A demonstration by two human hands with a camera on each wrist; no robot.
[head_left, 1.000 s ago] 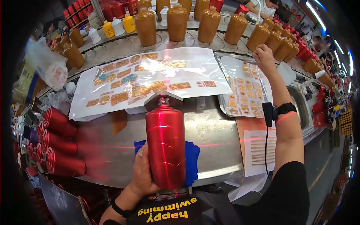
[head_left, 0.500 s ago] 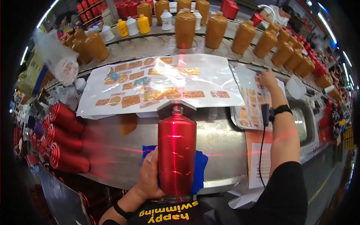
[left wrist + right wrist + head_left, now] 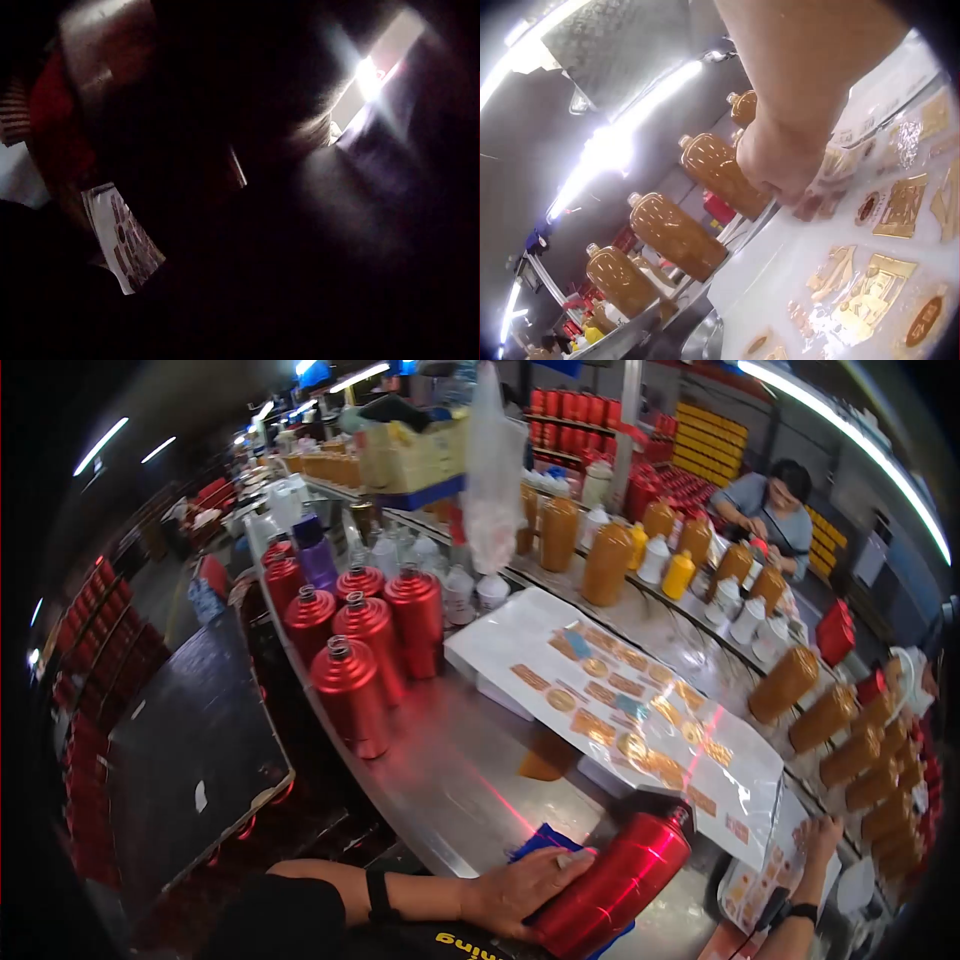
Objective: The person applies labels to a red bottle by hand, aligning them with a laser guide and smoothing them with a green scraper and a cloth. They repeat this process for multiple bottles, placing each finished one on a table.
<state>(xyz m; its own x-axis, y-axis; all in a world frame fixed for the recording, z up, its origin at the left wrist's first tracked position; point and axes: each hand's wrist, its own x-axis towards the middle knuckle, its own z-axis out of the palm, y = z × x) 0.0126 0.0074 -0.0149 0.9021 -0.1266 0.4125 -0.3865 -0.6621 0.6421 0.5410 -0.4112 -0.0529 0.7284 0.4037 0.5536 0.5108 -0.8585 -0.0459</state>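
Observation:
My left hand (image 3: 515,890) grips the side of a shiny red bottle (image 3: 620,880), which lies tilted over a blue cloth (image 3: 545,838) with its neck toward the large sticker sheet (image 3: 490,645). A red laser line crosses the bottle. Over at the right, my right hand (image 3: 823,838) is at a smaller sheet of gold stickers (image 3: 740,888). The right wrist view has that hand (image 3: 780,161) with fingers bent down and fingertips at a sticker near the sheet's edge; I cannot tell whether they pinch it. The left wrist view is mostly dark.
Several red bottles (image 3: 350,695) stand on the metal table (image 3: 440,780) at the left, with a purple bottle (image 3: 315,555) behind. Brown bottles (image 3: 785,685) line the conveyor. A plastic bag (image 3: 495,480) hangs at the back, and another person (image 3: 770,520) sits across.
The head view has swung left, bringing the side table and standing red bottles into fuller view. My right hand has come down from beside the brown bottles to the sticker sheet. My left hand stays on the bottle.

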